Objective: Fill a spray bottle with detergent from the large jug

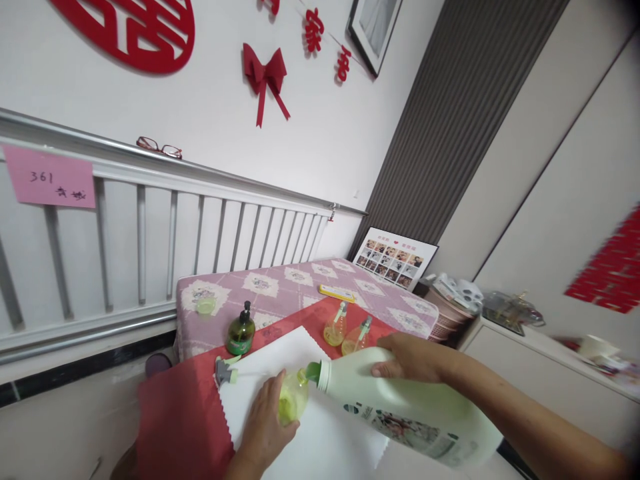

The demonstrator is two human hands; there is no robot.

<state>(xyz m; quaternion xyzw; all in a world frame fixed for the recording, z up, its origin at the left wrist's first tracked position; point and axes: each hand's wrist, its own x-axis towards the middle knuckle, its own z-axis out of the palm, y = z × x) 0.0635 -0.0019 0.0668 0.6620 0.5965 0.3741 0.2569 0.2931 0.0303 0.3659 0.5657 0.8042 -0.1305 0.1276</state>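
Hand (400, 360) on jug (415, 403), "361" note (50, 177) leftward

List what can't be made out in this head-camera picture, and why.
All in the head view:
Large pale-green plastic jug: the part under the right hand is covered by it; fine print on its printed label is blurred.
Small clear yellow-tinted bottle: left side hidden by the left hand.
Green jug spout: any flow is too small to tell.
Black-framed wall picture: top cut off by the upper edge.
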